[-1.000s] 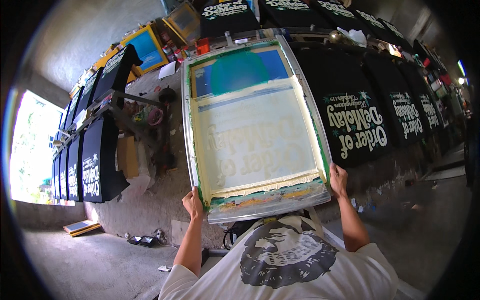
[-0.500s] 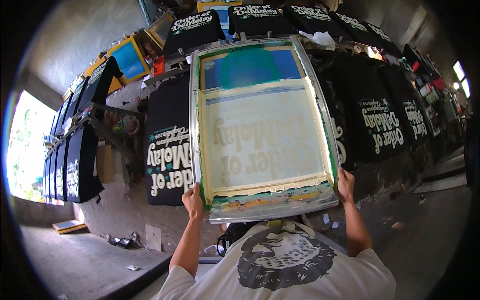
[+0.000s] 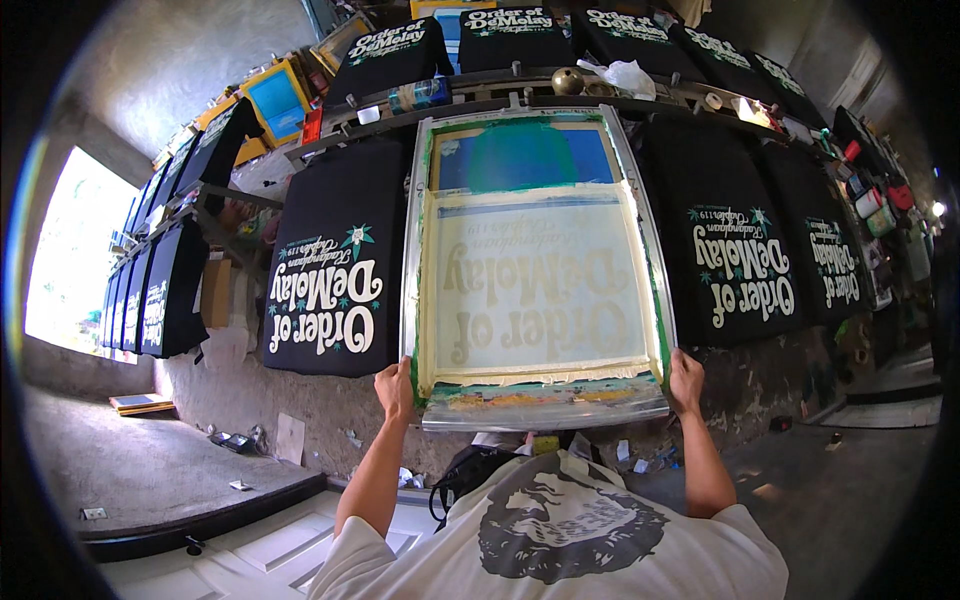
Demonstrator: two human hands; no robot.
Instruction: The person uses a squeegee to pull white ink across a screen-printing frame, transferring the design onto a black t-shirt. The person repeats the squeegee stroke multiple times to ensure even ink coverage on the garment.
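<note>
My left hand (image 3: 395, 382) and my right hand (image 3: 685, 380) are closed on either side of a screen printing frame (image 3: 410, 250) at its near corners. The metal-edged screen has a pale mesh with faint mirrored lettering, cream tape, and a blue and green band along the far end. It lies in the row of platens, its far end at the metal rail; whether it touches a shirt underneath I cannot tell. Black shirts with white and teal prints lie on platens just left (image 3: 335, 200) and right (image 3: 700, 170) of it.
More printed shirts hang on platens at the far left (image 3: 175, 260) and along the back (image 3: 510, 40). A rail (image 3: 480, 88) holds a brass-coloured ball (image 3: 568, 81) and a white plastic bag (image 3: 625, 78). Yellow screens (image 3: 270, 100) stand behind. A white panelled board (image 3: 255, 550) lies low at lower left.
A printed black shirt has come into view left of the screen, and more of the back rail shows beyond it. The screen appears slightly to the right and smaller, still in both hands.
</note>
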